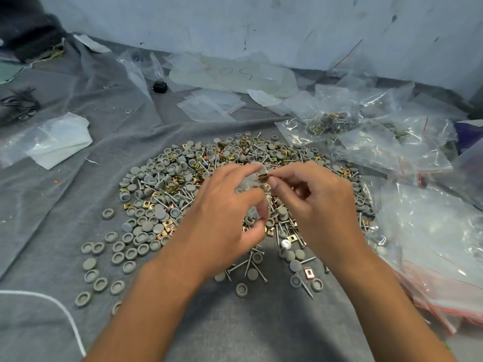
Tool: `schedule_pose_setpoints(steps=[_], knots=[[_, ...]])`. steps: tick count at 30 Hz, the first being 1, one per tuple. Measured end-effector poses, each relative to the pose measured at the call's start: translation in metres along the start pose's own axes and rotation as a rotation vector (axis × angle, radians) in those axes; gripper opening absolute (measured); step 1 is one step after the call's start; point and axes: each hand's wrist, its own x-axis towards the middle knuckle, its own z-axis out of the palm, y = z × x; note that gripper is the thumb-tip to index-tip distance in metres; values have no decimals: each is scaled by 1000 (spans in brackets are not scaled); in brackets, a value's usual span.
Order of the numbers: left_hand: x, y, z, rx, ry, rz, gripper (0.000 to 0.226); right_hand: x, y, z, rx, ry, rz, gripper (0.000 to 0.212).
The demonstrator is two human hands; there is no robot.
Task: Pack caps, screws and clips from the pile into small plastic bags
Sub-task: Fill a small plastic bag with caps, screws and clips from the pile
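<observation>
Hands (pixel 264 194) hold bag (pixel 251 189) upright, clip (pixel 263 176) at mouth.

My left hand (pixel 222 205) and right hand (pixel 313 202): bare, no gloves or rings. Forearms bare too, no sleeves in view. Nails short, plain.

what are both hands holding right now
Left hand: pinches a small clear plastic bag, held open.
Right hand: pinches a gold clip at the bag's mouth.
</observation>
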Motion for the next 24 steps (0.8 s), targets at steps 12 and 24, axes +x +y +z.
schedule_pose_setpoints(steps=[12,24], knots=[[0,-1,0,0,1,-12,5,-2,5,-8,280,28,168,10],[1,-1,2,19,-8,14,9,-3,2,8,-65,-28,-206,19]])
